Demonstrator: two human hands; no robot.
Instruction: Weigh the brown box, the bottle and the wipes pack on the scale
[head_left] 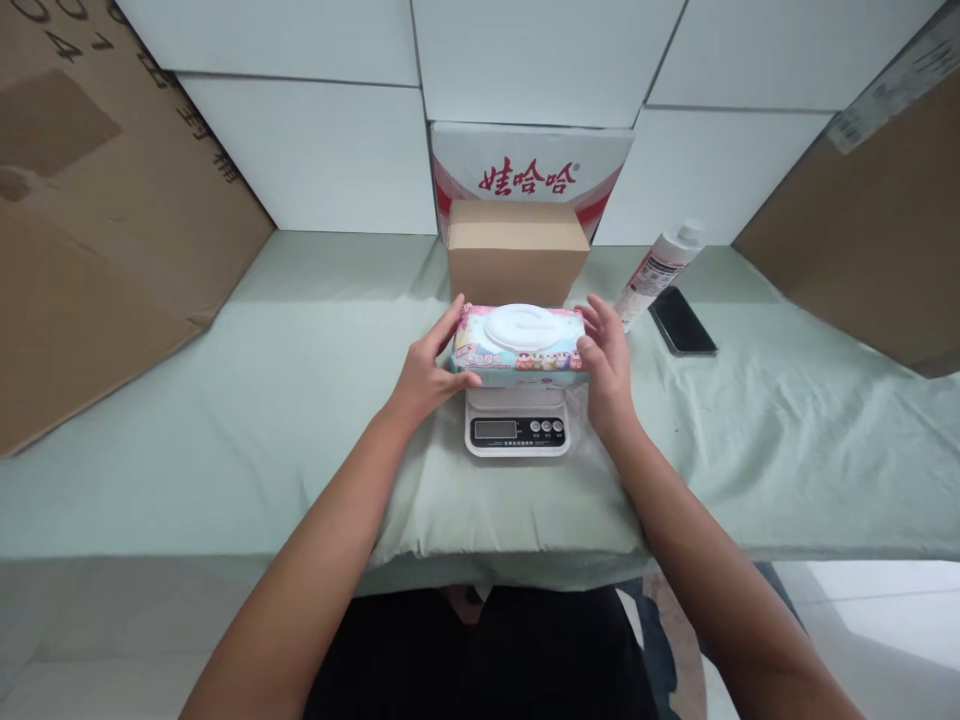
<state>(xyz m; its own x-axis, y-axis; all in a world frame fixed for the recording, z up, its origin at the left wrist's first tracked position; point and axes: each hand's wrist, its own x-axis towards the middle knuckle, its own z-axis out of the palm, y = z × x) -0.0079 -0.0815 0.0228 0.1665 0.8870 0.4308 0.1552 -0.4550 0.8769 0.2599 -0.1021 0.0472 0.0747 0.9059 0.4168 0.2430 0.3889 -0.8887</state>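
A colourful pack of wet wipes (517,362) with a white oval lid lies level over a white digital kitchen scale (517,400). It hides most of the weighing platform, and I cannot tell whether it rests there or hangs just above. My left hand (431,370) grips its left end, thumb along the front side and fingers behind. Around the right end curls my right hand (609,365), with the thumb near the front corner. The scale's display and several buttons face me, and no digits can be read.
Behind the pack stands a brown cardboard box (517,272) against a white and red carton (529,160). To the right are a white cartridge tube (656,275) and a black smartphone (682,322). Large cardboard sheets (97,230) flank the green cloth-covered table (187,440).
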